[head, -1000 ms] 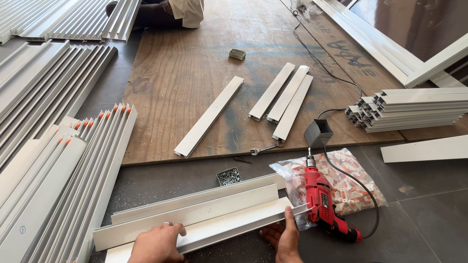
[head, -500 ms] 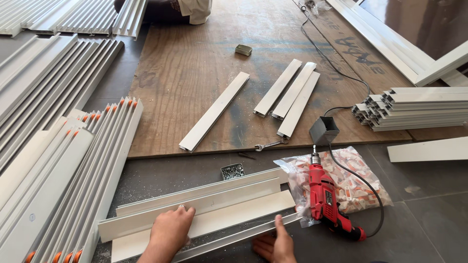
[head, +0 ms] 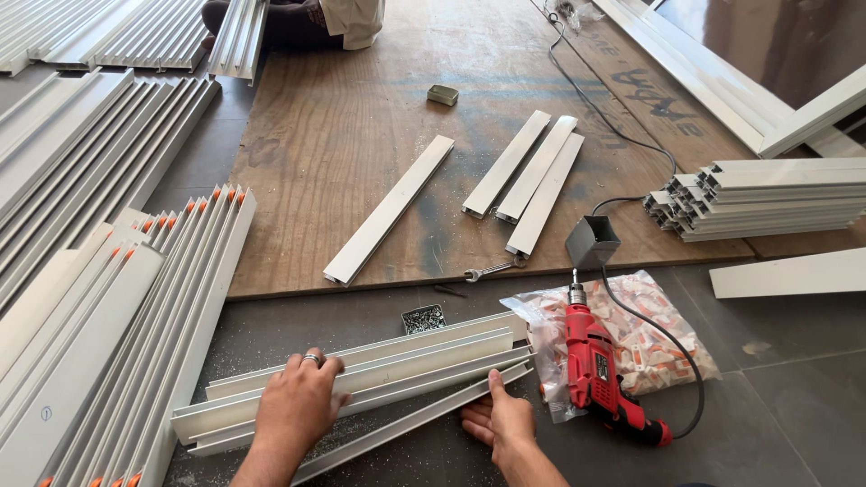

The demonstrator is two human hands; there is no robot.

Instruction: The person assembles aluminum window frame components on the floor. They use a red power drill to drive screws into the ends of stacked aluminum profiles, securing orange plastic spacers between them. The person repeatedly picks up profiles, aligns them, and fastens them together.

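The left hand (head: 298, 406) is pressing flat, ungripped, on the near profiles (head: 361, 374); the right hand (head: 505, 424) is touching their edge, open. They look light, stiff, slippery: best held mid-length.

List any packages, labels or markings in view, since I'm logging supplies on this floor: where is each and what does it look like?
Plastic bag: floor right of the profiles, under the red drill; clear, full of small white and orange parts.
Small tin: far on the board; flat, rectangular, olive.
Screw box: floor by the board's near edge; small, square, open.
Stencil marking: board's right part; dark lettering.
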